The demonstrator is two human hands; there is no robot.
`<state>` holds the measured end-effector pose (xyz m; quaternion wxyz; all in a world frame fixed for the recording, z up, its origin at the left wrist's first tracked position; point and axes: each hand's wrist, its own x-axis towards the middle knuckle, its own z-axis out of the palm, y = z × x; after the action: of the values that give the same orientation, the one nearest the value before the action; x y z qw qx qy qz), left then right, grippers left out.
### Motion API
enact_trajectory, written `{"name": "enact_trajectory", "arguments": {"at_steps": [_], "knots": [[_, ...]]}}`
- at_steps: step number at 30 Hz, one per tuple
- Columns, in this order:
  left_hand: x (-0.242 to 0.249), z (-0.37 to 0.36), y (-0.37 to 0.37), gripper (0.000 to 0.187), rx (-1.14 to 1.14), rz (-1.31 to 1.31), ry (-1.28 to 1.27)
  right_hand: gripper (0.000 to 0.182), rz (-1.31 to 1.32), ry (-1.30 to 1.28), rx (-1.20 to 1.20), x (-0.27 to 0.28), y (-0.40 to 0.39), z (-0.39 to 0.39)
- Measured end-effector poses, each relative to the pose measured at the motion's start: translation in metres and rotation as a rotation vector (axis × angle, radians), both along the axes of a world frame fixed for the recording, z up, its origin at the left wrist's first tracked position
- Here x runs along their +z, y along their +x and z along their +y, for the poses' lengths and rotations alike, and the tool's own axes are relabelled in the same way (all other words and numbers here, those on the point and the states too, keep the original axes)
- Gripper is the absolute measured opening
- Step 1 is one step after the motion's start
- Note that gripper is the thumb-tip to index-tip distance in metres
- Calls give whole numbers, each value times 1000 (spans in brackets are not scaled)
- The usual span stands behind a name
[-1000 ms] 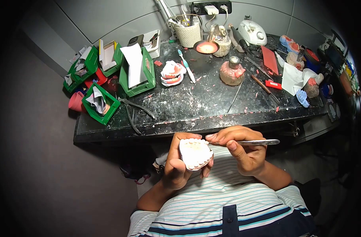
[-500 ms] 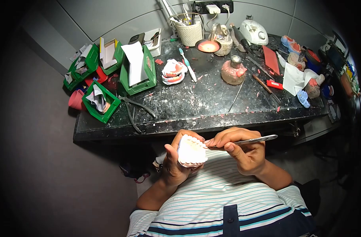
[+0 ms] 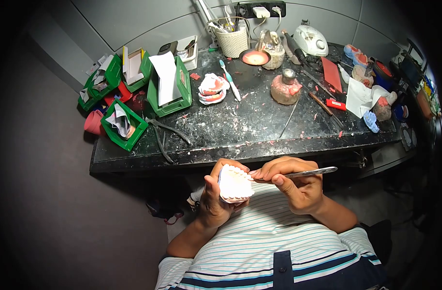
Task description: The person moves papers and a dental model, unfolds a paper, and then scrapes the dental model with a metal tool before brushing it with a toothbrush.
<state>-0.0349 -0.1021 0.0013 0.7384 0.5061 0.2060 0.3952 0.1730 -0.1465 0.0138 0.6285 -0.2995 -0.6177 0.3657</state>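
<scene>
A white dental cast (image 3: pixel 235 185) with a row of teeth along its rim rests in my left hand (image 3: pixel 214 200), whose fingers wrap behind and under it. The lamp light washes out its middle. In my right hand (image 3: pixel 299 186) I grip a slim metal carving tool (image 3: pixel 311 172) like a pen, its flat end pointing right. The working tip meets the teeth on the cast's right side; my fingertips partly hide that spot. Both hands are in front of the bench edge, above my lap.
On the black bench (image 3: pixel 221 126) stand green bins (image 3: pixel 168 92), pliers (image 3: pixel 165 135), another dental model (image 3: pixel 213 89), a toothbrush (image 3: pixel 230 81) and a spirit burner (image 3: pixel 286 87). Further right lie a wooden-handled knife (image 3: pixel 326 109), a red wax sheet (image 3: pixel 331 74) and a blue cast (image 3: pixel 371 121).
The carving tool and my right hand have shifted very slightly left. The cast has tilted a little in my left hand. Things on the bench look unmoved.
</scene>
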Motion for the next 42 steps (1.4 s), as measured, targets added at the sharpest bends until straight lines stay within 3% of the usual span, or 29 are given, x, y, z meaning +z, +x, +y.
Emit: {"name": "enact_trajectory", "arguments": {"at_steps": [5, 8, 18, 26, 33, 42], "knots": [[3, 1, 4, 64, -34, -97, -97, 12, -16, 4, 39, -1, 5, 3], [0, 4, 4, 59, -72, -141, -140, 11, -54, 10, 38, -1, 6, 2], [-5, 9, 4, 62, -173, -201, -274, 13, -63, 1, 28, -2, 7, -1], [-4, 6, 4, 63, -72, -123, -71, 14, 39, -11, 35, -6, 1, -1], [-2, 0, 5, 61, 2, -71, -78, 13, -45, 26, -4, -11, 2, 0], [1, 6, 7, 59, -54, -95, -249, 13, -76, 27, 20, -6, 7, -3]]}}
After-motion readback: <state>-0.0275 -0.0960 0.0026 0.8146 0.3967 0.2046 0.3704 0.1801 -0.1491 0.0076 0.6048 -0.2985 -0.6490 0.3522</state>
